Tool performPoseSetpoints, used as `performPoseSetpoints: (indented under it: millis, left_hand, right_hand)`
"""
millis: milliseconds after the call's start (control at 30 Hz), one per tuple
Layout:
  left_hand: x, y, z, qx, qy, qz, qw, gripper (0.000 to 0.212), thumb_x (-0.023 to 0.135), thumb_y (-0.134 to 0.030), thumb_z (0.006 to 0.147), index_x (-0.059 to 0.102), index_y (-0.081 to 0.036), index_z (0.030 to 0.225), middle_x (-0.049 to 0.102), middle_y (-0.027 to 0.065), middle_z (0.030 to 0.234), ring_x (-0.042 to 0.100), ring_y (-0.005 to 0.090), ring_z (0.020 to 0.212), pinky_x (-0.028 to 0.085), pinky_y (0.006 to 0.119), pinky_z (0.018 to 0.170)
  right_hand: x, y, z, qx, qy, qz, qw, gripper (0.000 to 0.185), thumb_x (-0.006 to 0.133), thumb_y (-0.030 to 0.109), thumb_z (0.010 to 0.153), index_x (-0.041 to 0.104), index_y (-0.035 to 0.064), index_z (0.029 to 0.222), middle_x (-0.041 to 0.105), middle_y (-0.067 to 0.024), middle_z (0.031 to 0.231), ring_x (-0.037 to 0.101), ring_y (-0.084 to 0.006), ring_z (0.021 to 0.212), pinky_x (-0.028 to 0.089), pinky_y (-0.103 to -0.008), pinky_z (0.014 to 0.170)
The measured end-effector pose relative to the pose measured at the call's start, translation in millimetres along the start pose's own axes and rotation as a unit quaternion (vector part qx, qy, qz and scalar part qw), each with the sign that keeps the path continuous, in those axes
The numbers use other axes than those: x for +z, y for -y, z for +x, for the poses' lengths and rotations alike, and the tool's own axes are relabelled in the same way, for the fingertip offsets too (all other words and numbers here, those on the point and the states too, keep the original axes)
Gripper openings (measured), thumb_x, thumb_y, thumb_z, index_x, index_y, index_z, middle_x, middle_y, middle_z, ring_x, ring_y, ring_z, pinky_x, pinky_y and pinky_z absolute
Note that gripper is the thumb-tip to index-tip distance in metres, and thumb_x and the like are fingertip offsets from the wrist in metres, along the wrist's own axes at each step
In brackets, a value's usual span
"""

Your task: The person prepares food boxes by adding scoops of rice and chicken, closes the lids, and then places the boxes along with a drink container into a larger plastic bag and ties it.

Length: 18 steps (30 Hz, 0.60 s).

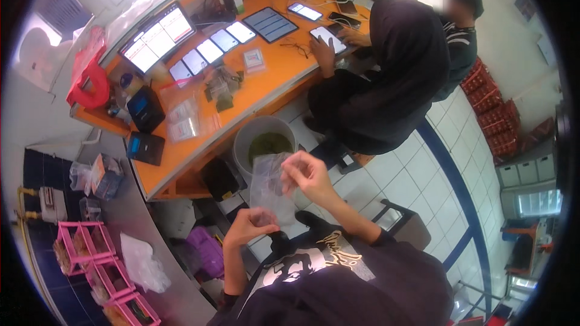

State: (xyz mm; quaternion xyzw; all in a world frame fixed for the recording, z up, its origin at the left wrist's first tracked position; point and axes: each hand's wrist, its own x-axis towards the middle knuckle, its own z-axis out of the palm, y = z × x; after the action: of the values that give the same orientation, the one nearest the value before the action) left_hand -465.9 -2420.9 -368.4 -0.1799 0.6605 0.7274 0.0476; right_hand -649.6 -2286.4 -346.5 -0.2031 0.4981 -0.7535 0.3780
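Observation:
A clear plastic bag (267,190) hangs in front of my body, in front of a grey round tub (242,145) that holds a green substance (269,145). My right hand (304,175) is at the bag's upper right side, thumb and fingertips brought together; whether they pinch the plastic is unclear. Lower down, at the bag's bottom left, is my left hand (253,226), its fingers curled toward the thumb; a grip on the plastic cannot be made out. On the orange desk (272,68) lie small dark green packets (224,88) and clear zip bags with printed cards (183,117).
Phones (208,50), a tablet (270,24) and a monitor (158,36) line the desk. A person in a black head covering (398,72) touches a phone; another in a cap (460,31) stands behind. Pink racks (104,267) and a white bag (142,262) are at left, a dark stool (405,231) at right.

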Motion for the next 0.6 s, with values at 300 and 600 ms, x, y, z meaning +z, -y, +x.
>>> performPoseSetpoints:
  millis: [300, 600]
  left_hand:
    - [44, 54, -61, 0.119, -0.183, -0.252, 0.943, 0.014, 0.065, -0.017, 0.086, 0.059, -0.004, 0.087, 0.062, 0.0039, 0.083, 0.058, 0.0127, 0.075, 0.048, 0.027, 0.067]
    - [87, 50, -109, -0.016, -0.244, -0.269, 0.932, 0.027, 0.073, -0.008, 0.078, 0.057, -0.01, 0.1, 0.064, 0.0027, 0.089, 0.06, 0.0113, 0.077, 0.052, 0.027, 0.069]
  right_hand:
    - [-32, 30, -2, -0.125, -0.093, 0.037, 0.987, 0.008, 0.049, 0.008, 0.094, 0.049, 0.0004, 0.094, 0.057, -0.0097, 0.076, 0.062, -0.017, 0.054, 0.052, -0.027, 0.047]
    - [-28, 31, -18, -0.137, -0.081, 0.033, 0.987, 0.008, 0.05, 0.008, 0.093, 0.049, 0.0004, 0.094, 0.056, -0.0092, 0.074, 0.062, -0.0177, 0.054, 0.054, -0.0299, 0.046]
